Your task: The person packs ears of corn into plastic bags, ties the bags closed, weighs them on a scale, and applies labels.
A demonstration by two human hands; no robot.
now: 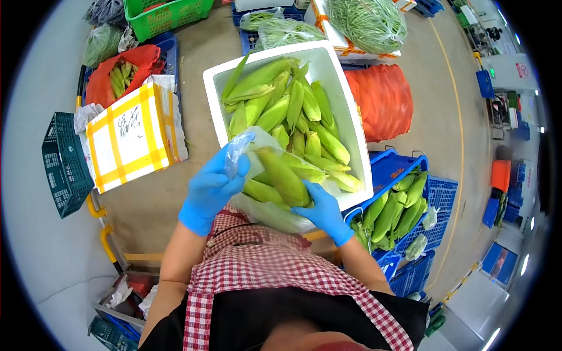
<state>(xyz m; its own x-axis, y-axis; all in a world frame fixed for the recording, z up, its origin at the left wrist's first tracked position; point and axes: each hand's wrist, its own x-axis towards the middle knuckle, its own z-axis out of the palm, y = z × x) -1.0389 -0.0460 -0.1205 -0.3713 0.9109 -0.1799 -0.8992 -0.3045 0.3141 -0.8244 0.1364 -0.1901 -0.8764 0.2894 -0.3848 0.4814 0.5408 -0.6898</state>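
My left hand (212, 188), in a blue glove, is closed on the gathered rim of a clear plastic bag (239, 153). Inside the bag lie several green ears of corn in their husks. My right hand (325, 214), also gloved in blue, has its fingers around the lower end of one ear of corn (282, 178) at the bag's mouth; some fingertips are hidden. Beyond both hands stands a white foam box (212, 96), with many husked-green corn ears (275, 111) lying loose in it. The bag partly covers its near edge.
A blue crate (383, 175) of corn stands right of the box, beside a red mesh sack (380, 102). Green beans (369, 23) are bagged behind. Leftward are a taped white box (129, 134), a dark green crate (64, 167) and a yellow rail (108, 245).
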